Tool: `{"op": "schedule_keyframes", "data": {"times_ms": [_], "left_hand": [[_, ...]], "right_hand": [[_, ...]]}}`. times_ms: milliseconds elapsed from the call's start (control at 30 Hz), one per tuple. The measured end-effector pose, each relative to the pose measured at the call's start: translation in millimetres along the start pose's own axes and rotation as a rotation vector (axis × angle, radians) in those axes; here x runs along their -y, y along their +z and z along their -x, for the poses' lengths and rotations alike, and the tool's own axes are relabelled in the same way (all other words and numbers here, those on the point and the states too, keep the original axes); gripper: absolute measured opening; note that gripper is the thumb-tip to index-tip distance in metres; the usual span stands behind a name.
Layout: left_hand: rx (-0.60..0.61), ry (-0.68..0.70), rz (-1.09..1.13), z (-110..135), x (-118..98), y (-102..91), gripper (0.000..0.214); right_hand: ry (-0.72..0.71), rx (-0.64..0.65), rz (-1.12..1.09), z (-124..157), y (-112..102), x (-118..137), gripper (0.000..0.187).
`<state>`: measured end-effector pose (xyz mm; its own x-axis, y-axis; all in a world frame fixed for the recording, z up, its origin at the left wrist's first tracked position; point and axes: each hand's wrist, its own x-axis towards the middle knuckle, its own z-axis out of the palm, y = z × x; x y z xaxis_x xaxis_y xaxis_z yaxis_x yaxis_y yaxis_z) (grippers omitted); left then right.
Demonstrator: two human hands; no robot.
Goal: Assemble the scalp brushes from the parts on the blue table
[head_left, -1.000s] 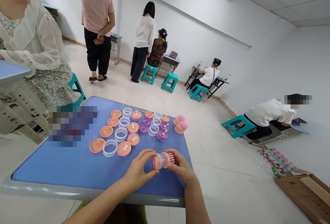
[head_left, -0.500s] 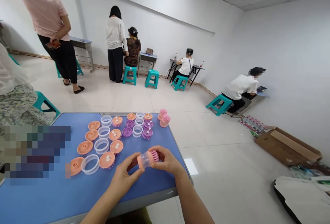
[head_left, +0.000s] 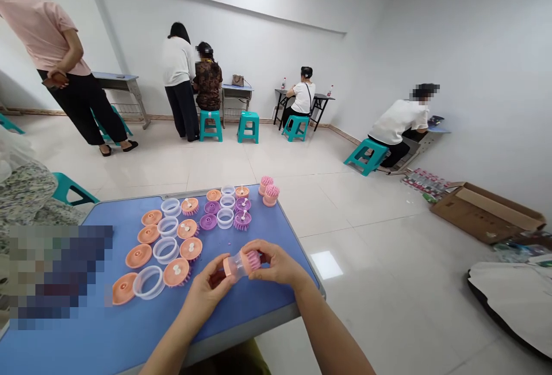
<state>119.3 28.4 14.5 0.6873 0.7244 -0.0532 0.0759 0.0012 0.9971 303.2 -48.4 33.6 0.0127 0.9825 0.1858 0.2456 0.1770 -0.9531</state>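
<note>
Between my two hands, above the blue table (head_left: 241, 312), is a scalp massage brush (head_left: 237, 267) with a peach base, a clear middle ring and pink bristles. My left hand (head_left: 210, 287) grips its peach base end. Thumb and fingers of my right hand (head_left: 276, 266) close around the bristle end. To the left lie rows of peach caps (head_left: 138, 256), clear plastic rings (head_left: 166, 250) and peach bristle heads (head_left: 191, 249) with white pieces on them. Farther back sit purple caps (head_left: 209, 222), more rings and purple bristle heads (head_left: 242, 219). Two whole brushes (head_left: 271, 195) stand upright at the far right corner.
At the table's left is a blurred dark patch (head_left: 64, 271) beside a seated person's patterned clothing (head_left: 21, 196). Other people stand or sit along the wall by teal stools (head_left: 248, 127). A cardboard box (head_left: 487, 212) lies on the floor at right.
The view has shifted slightly, moving the table's things a little left. Both hands still hold the brush, which has hardly turned.
</note>
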Motion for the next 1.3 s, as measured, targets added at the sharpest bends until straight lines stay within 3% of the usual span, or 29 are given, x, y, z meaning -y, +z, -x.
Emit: {"op": "schedule_keyframes", "data": {"times_ms": [100, 200, 367, 500, 533, 733, 767, 867, 900, 1033, 1133, 1300], "left_hand": [[-0.024, 0.097, -0.098, 0.3, 3.6, 1.6, 0.046], [-0.072, 0.157, -0.217, 0.2, 5.4, 1.7, 0.043], [-0.101, 0.189, -0.269, 0.5, 5.9, 0.5, 0.041], [-0.083, 0.264, -0.38, 2.3, 5.5, -0.1, 0.04], [-0.084, 0.277, -0.396, 2.8, 5.1, -0.1, 0.039], [-0.112, 0.231, -0.336, 4.2, 4.2, -0.4, 0.036], [-0.112, 0.24, -0.339, 4.4, 5.0, -0.4, 0.036], [-0.102, 0.318, -0.385, 5.0, 8.1, 0.1, 0.037], [-0.099, 0.342, -0.397, 5.2, 8.7, 0.4, 0.037], [-0.119, 0.324, -0.384, 5.6, 8.0, 1.7, 0.037], [-0.136, 0.279, -0.356, 6.0, 7.7, 1.7, 0.038], [-0.113, 0.38, -0.479, 7.6, 14.1, 0.6, 0.039]], "right_hand": [[0.147, -0.015, 0.005, -2.1, 2.4, -5.7, 0.033], [0.189, -0.013, -0.015, -4.1, 4.4, -8.4, 0.031], [0.12, 0.016, -0.105, -3.6, 4.2, -2.3, 0.065], [0.217, 0.052, -0.112, -4.4, 4.6, -4.0, 0.035], [0.238, 0.054, -0.118, -4.8, 5.1, -5.1, 0.035], [0.158, 0.041, -0.22, -4.5, 5.5, -3.9, 0.066], [0.158, 0.039, -0.214, -4.3, 4.9, -3.3, 0.062], [0.219, 0.015, -0.111, -4.8, 3.9, -4.0, 0.029], [0.238, 0.006, -0.084, -5.2, 4.0, -4.9, 0.028], [0.23, 0.008, -0.102, -4.9, 5.1, -8.2, 0.039], [0.158, 0.019, -0.204, -2.5, 5.1, -7.8, 0.063], [0.28, 0.036, -0.183, -1.9, 5.6, -4.6, 0.028]]}}
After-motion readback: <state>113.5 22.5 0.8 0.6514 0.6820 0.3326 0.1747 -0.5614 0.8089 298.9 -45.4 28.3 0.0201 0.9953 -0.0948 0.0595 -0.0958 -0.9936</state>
